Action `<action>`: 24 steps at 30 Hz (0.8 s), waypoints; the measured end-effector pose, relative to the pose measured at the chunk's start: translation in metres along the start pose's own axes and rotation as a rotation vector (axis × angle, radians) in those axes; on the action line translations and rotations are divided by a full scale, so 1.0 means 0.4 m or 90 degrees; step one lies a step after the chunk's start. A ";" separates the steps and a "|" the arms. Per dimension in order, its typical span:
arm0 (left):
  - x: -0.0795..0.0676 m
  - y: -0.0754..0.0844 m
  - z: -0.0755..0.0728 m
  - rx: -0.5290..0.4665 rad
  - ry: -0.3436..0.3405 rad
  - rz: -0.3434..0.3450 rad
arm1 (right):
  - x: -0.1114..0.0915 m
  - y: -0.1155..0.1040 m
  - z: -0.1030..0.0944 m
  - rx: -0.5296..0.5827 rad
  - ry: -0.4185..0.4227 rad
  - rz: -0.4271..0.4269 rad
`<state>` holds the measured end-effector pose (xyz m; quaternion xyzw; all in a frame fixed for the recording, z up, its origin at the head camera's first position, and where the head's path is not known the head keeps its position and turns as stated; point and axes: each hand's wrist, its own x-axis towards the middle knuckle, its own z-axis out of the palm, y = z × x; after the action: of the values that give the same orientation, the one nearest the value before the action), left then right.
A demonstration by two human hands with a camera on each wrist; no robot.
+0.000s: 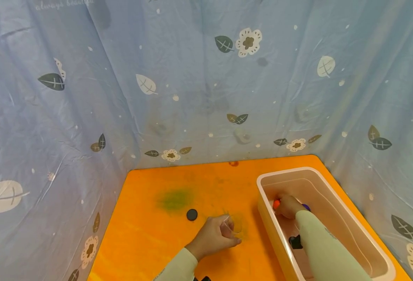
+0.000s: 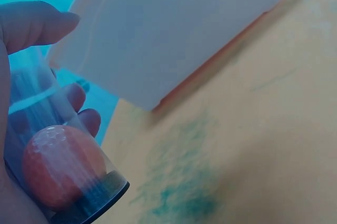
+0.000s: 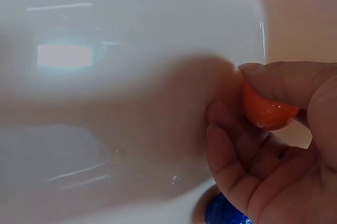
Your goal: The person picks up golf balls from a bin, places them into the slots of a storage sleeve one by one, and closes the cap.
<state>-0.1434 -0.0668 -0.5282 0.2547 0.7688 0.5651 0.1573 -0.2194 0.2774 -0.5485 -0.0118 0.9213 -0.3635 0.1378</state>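
Observation:
My left hand point(image 1: 215, 236) grips a clear plastic tube point(image 2: 42, 103), fingers curled round its wall. Inside the tube a reddish ball point(image 2: 63, 166) lies against the dark end cap point(image 2: 95, 208). My right hand point(image 1: 289, 207) reaches down into the pale pink bin point(image 1: 333, 187), near its far left wall. Between thumb and fingers it holds an orange ball point(image 3: 268, 108), partly covered by the thumb. Close below those fingers, a blue ball point(image 3: 226, 211) rests on the bin floor, mostly cut off by the view's edge.
A round black cap point(image 1: 192, 214) lies on the orange table point(image 1: 150, 242), left of the bin. A black object point(image 1: 295, 242) sits in the bin, partly behind the right sleeve. A patterned blue curtain point(image 1: 192, 78) encloses the back and sides.

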 end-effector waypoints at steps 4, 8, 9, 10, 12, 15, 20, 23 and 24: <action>-0.001 0.000 -0.003 -0.003 0.005 -0.004 | 0.005 0.001 -0.005 0.017 -0.010 -0.007; -0.001 0.002 -0.006 -0.005 0.006 -0.008 | 0.019 0.028 -0.005 0.020 -0.021 -0.065; -0.001 0.002 -0.007 -0.004 0.007 -0.009 | 0.023 0.033 -0.005 0.015 -0.025 -0.075; -0.002 0.002 -0.007 -0.004 0.008 -0.010 | 0.026 0.036 -0.007 0.004 -0.028 -0.080; -0.003 0.002 -0.008 -0.002 0.012 -0.010 | 0.031 0.035 -0.013 -0.013 -0.039 -0.079; -0.004 0.001 -0.010 0.000 0.014 -0.007 | 0.028 0.020 -0.023 -0.041 -0.049 -0.079; -0.005 0.000 -0.013 0.006 0.013 -0.005 | 0.003 -0.034 -0.046 0.018 -0.066 -0.057; -0.007 0.000 -0.016 0.011 0.016 -0.008 | -0.009 -0.057 -0.053 0.084 -0.071 -0.061; -0.008 0.000 -0.018 0.012 0.016 -0.008 | -0.016 -0.067 -0.056 0.109 -0.074 -0.070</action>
<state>-0.1446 -0.0741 -0.5262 0.2442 0.7778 0.5598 0.1485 -0.2213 0.2733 -0.5134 -0.0714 0.8754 -0.4462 0.1716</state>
